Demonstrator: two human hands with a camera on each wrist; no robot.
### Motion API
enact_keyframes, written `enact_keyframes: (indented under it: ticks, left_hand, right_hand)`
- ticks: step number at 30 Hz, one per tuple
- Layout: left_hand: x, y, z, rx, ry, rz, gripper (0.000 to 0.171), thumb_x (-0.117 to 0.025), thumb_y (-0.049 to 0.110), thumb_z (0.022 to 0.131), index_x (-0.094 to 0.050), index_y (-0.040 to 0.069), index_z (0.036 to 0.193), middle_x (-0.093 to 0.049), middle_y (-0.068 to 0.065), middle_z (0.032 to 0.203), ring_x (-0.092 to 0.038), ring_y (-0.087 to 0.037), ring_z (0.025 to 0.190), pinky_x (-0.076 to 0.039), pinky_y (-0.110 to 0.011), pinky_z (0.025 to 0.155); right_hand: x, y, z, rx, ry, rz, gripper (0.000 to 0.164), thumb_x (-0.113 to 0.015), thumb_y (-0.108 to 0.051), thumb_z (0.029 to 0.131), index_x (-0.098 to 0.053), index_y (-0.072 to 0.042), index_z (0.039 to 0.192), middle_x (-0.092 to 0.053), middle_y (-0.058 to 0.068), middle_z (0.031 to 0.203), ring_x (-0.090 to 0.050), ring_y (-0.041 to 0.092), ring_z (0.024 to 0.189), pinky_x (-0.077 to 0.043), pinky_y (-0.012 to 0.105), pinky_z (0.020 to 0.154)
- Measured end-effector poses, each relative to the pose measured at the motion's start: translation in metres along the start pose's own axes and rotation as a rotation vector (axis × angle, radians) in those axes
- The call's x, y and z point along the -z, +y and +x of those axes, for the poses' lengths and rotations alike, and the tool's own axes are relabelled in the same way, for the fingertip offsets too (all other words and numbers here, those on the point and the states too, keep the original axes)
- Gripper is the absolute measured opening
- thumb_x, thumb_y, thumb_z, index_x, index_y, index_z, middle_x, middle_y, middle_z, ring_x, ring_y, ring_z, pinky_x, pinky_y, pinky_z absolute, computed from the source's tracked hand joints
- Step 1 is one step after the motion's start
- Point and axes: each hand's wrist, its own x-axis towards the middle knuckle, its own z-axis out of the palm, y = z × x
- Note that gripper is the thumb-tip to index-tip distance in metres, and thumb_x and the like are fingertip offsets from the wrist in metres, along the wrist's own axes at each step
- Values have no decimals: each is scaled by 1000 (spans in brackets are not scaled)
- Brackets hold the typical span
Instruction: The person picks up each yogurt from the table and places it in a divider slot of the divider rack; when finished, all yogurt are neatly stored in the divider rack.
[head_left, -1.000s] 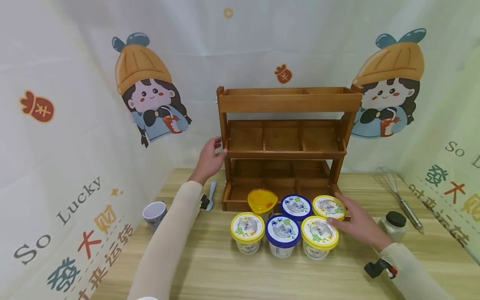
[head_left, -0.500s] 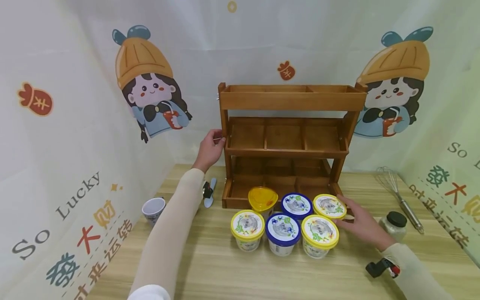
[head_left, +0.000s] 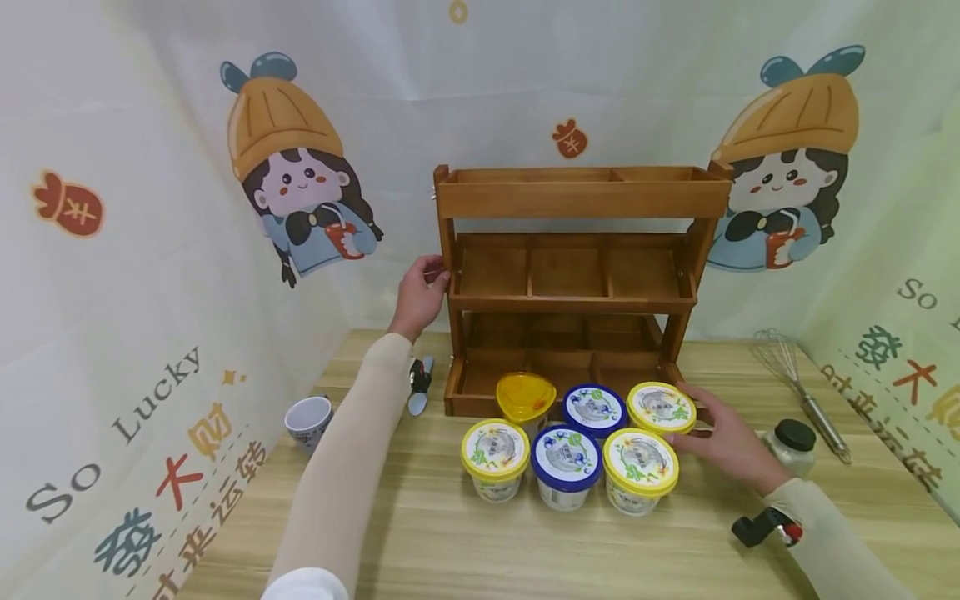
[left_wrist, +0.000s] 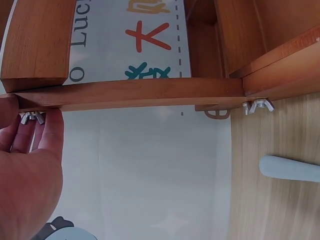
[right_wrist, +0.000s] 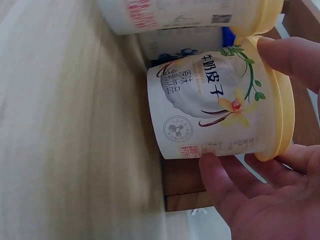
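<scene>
My left hand [head_left: 418, 297] holds the left upright of a brown wooden shelf rack [head_left: 577, 200]. In the left wrist view its thumb lies on the post [left_wrist: 150, 95], with fingers beside a metal wing nut [left_wrist: 33, 117]. My right hand [head_left: 723, 437] grips the back-right yellow-lidded tub [right_wrist: 210, 105], thumb at the lid and fingers along the side and lid edge. Around it stand a front yellow-lidded tub [head_left: 641, 462], a second yellow-lidded tub [head_left: 495, 450] and two blue-lidded tubs, one in front [head_left: 566, 458], one behind [head_left: 595, 407]. An amber-topped container [head_left: 525, 396] stands at the rack's front.
A whisk [head_left: 806, 400] and a black-capped jar [head_left: 792, 442] are at the right. On the left are a patterned cup [head_left: 308, 417] and a pale blue spatula-like utensil [head_left: 417, 404], partly behind the left wrist. A printed cloth [head_left: 405, 75] hangs behind.
My left hand has moved slightly up along the rack's upright and closed on it. The right hand's thumb has shifted off the front yellow lid towards the tub behind, now in its grip.
</scene>
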Motion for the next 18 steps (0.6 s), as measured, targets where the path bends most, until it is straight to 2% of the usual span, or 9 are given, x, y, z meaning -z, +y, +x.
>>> enact_keyframes:
  ticks: [5,7,11,14,18]
  left_hand:
    - [-1,1,0,17,-8,-6,36,-56,15,110,-55,3,145,-61,-18,143,-59,-34,136,-55,-46,110]
    - [0,1,-1,19,-7,-8,36,-56,15,110,-55,4,144,-61,-18,143,-59,-35,136,-55,-47,109]
    - [0,0,-1,21,-7,-2,35,-56,14,110,-56,3,143,-61,-18,142,-60,-35,135,-56,-48,108]
    - [0,1,-1,22,-11,10,35,-56,15,111,-55,4,144,-61,-18,142,-59,-34,135,-55,-48,109]
    - [-1,0,0,32,-20,22,36,-55,16,111,-54,5,145,-60,-16,144,-58,-32,137,-55,-47,110]
  right_hand:
    - [6,-11,-1,-23,40,8,99,-85,-33,91,-27,-3,165,-45,27,157,-54,50,135,-58,54,102]
    - [10,-15,-2,-22,48,10,99,-84,-34,92,-26,-4,166,-44,27,157,-53,49,136,-59,44,101]
    - [18,-22,-3,-14,64,4,98,-82,-36,95,-24,-4,167,-43,27,158,-53,49,136,-59,38,98]
    - [22,-27,0,-27,87,3,99,-79,-40,96,-21,-4,168,-43,28,158,-53,50,137,-61,41,97]
    - [24,-31,4,-47,116,27,100,-77,-42,98,-18,-4,168,-43,29,157,-52,49,137,-60,27,91]
